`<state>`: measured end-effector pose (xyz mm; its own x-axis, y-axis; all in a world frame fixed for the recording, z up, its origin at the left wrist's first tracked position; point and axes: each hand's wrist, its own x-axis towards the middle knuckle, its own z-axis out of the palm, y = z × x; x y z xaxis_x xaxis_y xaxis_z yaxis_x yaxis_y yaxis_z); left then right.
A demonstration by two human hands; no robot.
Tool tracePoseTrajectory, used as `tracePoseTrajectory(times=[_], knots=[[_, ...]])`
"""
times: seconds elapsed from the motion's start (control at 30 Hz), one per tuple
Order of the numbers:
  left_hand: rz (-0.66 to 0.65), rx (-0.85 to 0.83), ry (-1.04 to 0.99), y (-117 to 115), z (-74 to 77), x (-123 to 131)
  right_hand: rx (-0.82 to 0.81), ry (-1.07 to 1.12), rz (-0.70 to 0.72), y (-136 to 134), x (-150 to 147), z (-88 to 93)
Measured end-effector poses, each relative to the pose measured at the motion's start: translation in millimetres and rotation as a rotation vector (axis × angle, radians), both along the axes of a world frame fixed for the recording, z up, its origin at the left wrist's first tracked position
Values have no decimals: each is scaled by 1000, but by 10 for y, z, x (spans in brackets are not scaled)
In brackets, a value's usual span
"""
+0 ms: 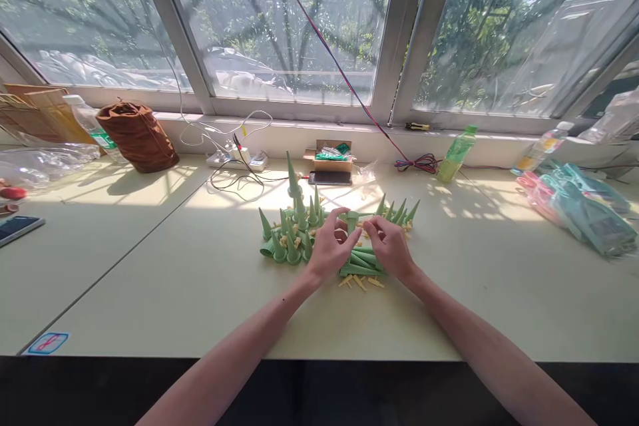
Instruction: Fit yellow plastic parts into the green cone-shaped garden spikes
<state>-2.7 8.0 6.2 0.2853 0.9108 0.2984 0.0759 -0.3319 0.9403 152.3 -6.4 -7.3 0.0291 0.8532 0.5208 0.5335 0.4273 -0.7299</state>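
Note:
My left hand (330,244) is closed around a green plastic cone (352,219), whose wide rim faces up. Close to its right side, my right hand (392,247) has thumb and fingertips pinched together; what they hold, if anything, is too small to make out. Upright green cones (293,249) crowd the table left of my hands, some stacked into a tall spire (292,176). More green cones (399,213) stand behind my right hand. Beneath my hands lie loose cones (362,269) on their sides, with small pale-yellow pieces (359,282) in front.
Behind the cones are a phone (330,178) and a small cardboard box (333,158) with green packets. A power strip (234,158) with cables, a brown bag (137,136) and a green bottle (456,154) stand near the window. Plastic-wrapped items (584,206) lie at right.

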Motion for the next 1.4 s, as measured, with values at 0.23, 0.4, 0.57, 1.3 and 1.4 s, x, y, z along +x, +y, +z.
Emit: tracePoseTrajectory(times=[0.23,0.4,0.57,1.3,1.4], knots=[[0,0,7,-5,11,-2,1,-4,-17,0,-2,2],[38,-39,-8,1,27,-8,5,32,22,-21,-19,26],[44,-59,-27,3,34,-11,10,50,30,-23,-24,26],[18,0,12,-16,40,-18,-6,1,12,1,-1,-17],[16,27,39,-19,41,-19,-3,-6,13,6,5,-21]])
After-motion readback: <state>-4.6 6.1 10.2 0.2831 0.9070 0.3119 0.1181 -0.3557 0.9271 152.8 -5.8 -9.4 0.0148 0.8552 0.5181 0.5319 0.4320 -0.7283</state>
